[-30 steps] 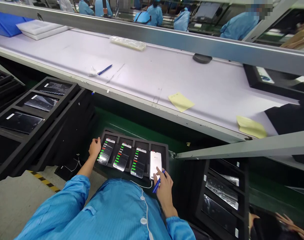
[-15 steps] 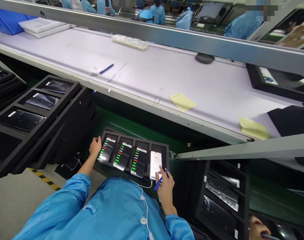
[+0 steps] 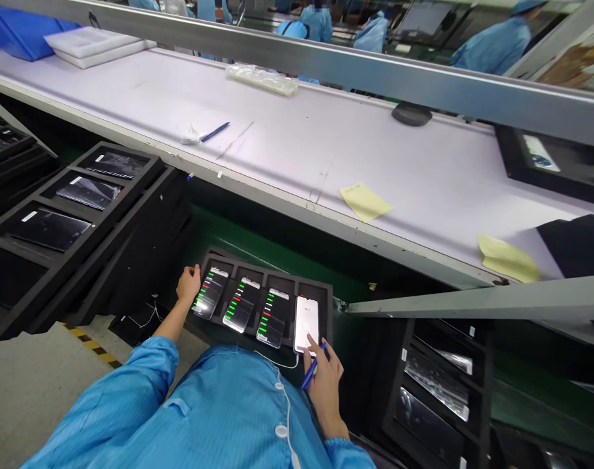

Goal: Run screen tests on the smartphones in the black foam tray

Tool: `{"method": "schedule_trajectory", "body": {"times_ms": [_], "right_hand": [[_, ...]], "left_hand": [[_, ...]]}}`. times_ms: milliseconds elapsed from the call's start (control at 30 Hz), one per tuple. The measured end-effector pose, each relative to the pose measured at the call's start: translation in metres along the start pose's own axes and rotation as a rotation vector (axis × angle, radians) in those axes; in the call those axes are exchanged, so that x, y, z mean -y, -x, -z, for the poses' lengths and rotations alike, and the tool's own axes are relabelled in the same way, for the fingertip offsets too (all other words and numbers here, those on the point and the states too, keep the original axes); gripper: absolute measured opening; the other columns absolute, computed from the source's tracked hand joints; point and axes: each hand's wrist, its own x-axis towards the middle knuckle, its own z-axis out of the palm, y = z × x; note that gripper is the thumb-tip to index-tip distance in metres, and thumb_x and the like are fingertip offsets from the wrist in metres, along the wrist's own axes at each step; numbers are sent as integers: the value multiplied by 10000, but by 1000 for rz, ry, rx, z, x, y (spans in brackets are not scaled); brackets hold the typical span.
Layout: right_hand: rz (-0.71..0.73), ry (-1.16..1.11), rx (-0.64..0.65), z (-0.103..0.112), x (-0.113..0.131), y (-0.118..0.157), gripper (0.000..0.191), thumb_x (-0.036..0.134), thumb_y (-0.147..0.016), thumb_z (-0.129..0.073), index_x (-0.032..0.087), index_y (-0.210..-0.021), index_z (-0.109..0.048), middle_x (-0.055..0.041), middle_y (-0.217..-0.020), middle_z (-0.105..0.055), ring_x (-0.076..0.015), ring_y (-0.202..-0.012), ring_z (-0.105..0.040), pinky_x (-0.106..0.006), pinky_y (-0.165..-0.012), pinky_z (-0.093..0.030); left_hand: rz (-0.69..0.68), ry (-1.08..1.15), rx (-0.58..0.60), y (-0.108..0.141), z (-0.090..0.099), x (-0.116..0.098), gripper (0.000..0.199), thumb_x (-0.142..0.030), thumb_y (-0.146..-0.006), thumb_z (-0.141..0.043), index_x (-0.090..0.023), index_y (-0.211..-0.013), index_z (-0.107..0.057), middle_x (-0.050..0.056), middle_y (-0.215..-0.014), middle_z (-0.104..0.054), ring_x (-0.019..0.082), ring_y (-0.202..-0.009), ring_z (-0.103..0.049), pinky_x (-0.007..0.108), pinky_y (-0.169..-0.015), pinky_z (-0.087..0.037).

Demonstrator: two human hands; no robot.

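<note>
A black foam tray (image 3: 270, 266) lies before my body, with phones in its compartments. My left hand (image 3: 187, 284) is closed at the tray's left edge, fingers curled against the rim. Three phones, the left phone (image 3: 210, 293), the second phone (image 3: 241, 305) and the third phone (image 3: 271, 318), show dark screens with green and red lines. The rightmost phone (image 3: 306, 319) has a white screen and a white cable (image 3: 282, 365) at its lower end. My right hand (image 3: 326, 381) holds a blue pen (image 3: 310, 372), while a fingertip rests at this phone's lower screen.
Stacked black trays with phones stand left (image 3: 75, 221) and right (image 3: 434, 378). Beyond is a white workbench (image 3: 277, 140) carrying another blue pen (image 3: 215, 131), yellow notes (image 3: 365, 201) and a plastic-wrapped pack (image 3: 262, 79). A metal bar (image 3: 419, 301) slants at right. People in blue sit farther off.
The fingertip of my right hand has shifted slightly down on the white screen, whose text has changed. My left hand stays at the tray edge. Another person's hand at lower right has left view.
</note>
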Motion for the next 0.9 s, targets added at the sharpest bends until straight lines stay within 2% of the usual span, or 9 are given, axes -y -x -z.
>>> {"method": "schedule_trajectory", "body": {"times_ms": [100, 233, 367, 467, 633, 767, 900], "right_hand": [[-20, -8, -9, 1, 0, -5, 618, 668, -1116, -395, 236, -1370, -757, -186, -1373, -714, -386, -1451, -531, -578, -1158, -395], [-13, -26, -21, -10, 7, -17, 605, 668, -1119, -397, 228, -1321, -759, -179, -1277, -739, -384, -1446, -535, -578, -1149, -406], [33, -33, 7, -18, 11, -26, 585, 652, -1124, -404, 236, -1377, -729, -172, -1300, -734, -367, -1437, -546, -563, -1146, -412], [41, -19, 6, -18, 8, -32, 585, 653, -1126, -393, 241, -1369, -729, -171, -1344, -724, -368, -1445, -535, -564, -1147, -406], [-26, 13, -33, -16, -3, -43, 641, 689, -1119, -363, 215, -1319, -746, -186, -1278, -738, -394, -1446, -520, -583, -1151, -391], [4, -18, -2, -19, 3, -39, 643, 688, -1121, -367, 221, -1385, -722, -172, -1237, -740, -384, -1447, -529, -574, -1150, -399], [39, -65, 75, -18, 14, -21, 600, 653, -1130, -382, 249, -1439, -700, -133, -1163, -754, -355, -1468, -535, -572, -1190, -380]], "left_hand": [[5, -4, -2, 0, 0, 0, 427, -570, -1115, -399, -250, -1161, -677, 171, -1291, -772, 402, -1266, -712, 501, -1014, -552], [10, -5, 7, 2, 2, -3, 412, -559, -1115, -405, -250, -1164, -672, 169, -1297, -771, 399, -1286, -706, 499, -1034, -543], [10, -3, 9, 4, 4, -4, 410, -557, -1119, -404, -248, -1162, -671, 168, -1294, -774, 394, -1286, -708, 488, -1034, -543], [9, -3, 10, 5, 4, -5, 411, -552, -1121, -402, -247, -1163, -673, 168, -1304, -771, 395, -1293, -704, 486, -1033, -543], [11, 1, 9, 4, 3, -4, 403, -552, -1118, -412, -253, -1162, -678, 168, -1297, -772, 395, -1285, -706, 490, -1031, -545], [18, 7, 13, 4, 4, -4, 396, -560, -1115, -419, -260, -1161, -673, 166, -1303, -769, 393, -1296, -702, 499, -1047, -541], [24, 13, 11, 4, 5, -5, 394, -562, -1114, -420, -261, -1163, -669, 165, -1311, -766, 389, -1309, -696, 496, -1056, -540]]}}
